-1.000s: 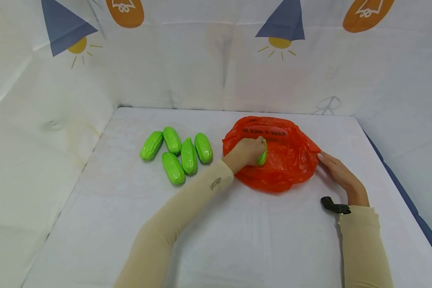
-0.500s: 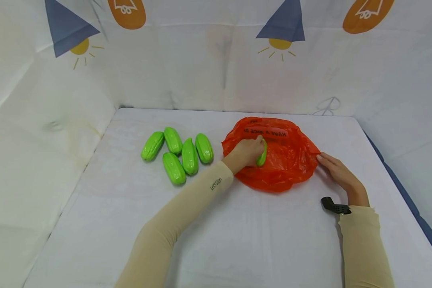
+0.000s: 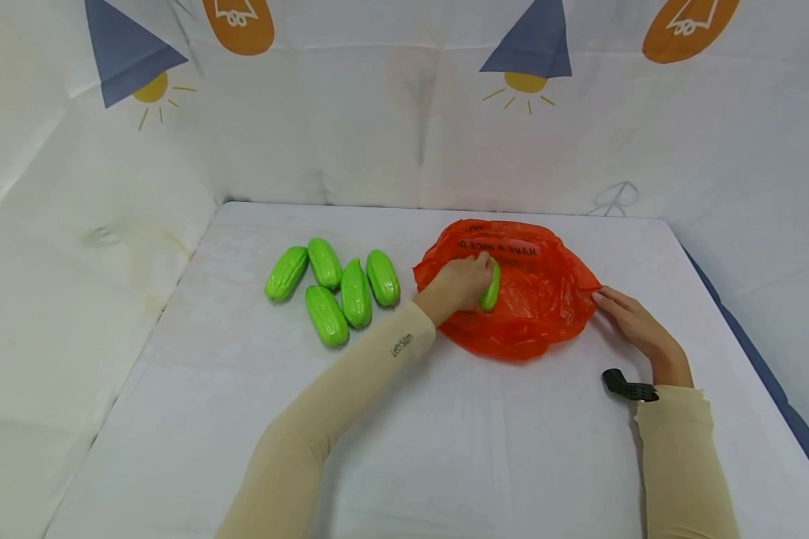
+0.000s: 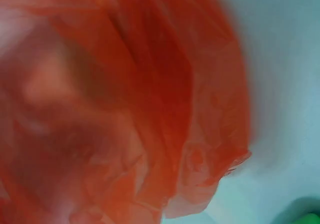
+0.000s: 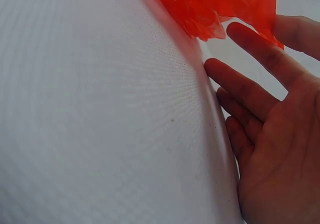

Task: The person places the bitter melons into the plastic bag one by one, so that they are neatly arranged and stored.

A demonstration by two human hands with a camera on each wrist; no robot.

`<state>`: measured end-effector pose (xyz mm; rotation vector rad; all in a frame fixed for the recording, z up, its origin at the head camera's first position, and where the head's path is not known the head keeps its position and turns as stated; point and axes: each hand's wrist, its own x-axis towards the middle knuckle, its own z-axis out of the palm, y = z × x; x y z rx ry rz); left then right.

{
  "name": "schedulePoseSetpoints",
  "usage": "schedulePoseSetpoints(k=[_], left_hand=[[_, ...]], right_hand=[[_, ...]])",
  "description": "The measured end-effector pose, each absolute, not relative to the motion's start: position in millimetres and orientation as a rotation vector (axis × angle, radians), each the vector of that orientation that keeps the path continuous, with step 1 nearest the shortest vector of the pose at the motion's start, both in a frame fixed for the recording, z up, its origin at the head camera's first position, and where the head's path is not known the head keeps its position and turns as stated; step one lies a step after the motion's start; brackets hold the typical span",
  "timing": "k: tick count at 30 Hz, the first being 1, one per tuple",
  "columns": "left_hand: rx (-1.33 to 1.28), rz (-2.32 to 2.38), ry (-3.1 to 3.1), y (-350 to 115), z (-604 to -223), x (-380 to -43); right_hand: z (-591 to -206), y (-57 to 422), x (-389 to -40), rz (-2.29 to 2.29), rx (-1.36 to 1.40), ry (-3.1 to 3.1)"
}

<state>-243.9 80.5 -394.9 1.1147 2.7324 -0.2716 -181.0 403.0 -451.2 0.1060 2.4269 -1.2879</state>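
Observation:
My left hand (image 3: 461,283) reaches over the red plastic bag (image 3: 532,299) in the head view and grips a glossy green elongated vegetable (image 3: 490,288). Part of that vegetable is hidden behind the fingers. Red film of the bag (image 4: 215,83) fills most of the left wrist view, blurring what lies behind it. At the bag's right edge, my right hand (image 3: 637,326) pinches the film between thumb and forefinger. The other fingers (image 5: 245,88) are spread in the right wrist view. Several similar green vegetables (image 3: 356,293) lie clustered to the left of the bag.
A white-covered table (image 3: 485,449) bears everything. White cloth walls (image 3: 350,135) with printed lamps rise behind it and on both sides. A black device (image 3: 628,388) is fastened at the right wrist.

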Motion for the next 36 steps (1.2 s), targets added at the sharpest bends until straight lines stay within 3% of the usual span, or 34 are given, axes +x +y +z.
schedulePoseSetpoints(k=[10,17,25,36], left_hand=[[1.285,-0.232,2.823,69.1,-347.6,-231.0],[1.255,0.018,2.923,35.8,-323.5,-220.4],[1.207,0.188,3.004,-17.4,-335.1,-207.1],[1.182,0.24,3.015,-38.9,-355.0,-204.0]], right_hand=[[-451.7,405.4,-181.9,-1.249,0.062,2.479],[-452.4,405.6,-181.2,-1.231,0.057,2.486],[-446.1,402.0,-180.8,-1.199,0.058,2.497],[-451.1,403.0,-181.5,-1.223,0.053,2.479]])
